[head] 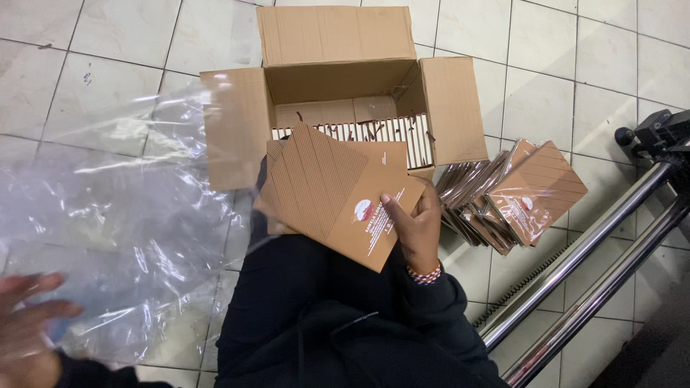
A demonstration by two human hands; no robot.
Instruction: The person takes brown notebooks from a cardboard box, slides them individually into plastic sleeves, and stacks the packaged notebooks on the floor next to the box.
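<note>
My right hand (415, 224) grips a brown flat card booklet (338, 190) with a ribbed cover and a small red and white mark, held over my lap; a few more of the same lie stacked under it. My left hand (29, 327), blurred at the lower left, reaches with spread fingers onto clear plastic sleeves (122, 237) spread on the tiled floor. An open cardboard box (345, 79) in front of me holds a row of the same booklets standing on edge.
A fanned pile of booklets wrapped in clear plastic (514, 197) lies on the floor to the right of the box. Two metal tubes of a stand (589, 266) run diagonally at the lower right. My dark-clothed legs fill the bottom centre.
</note>
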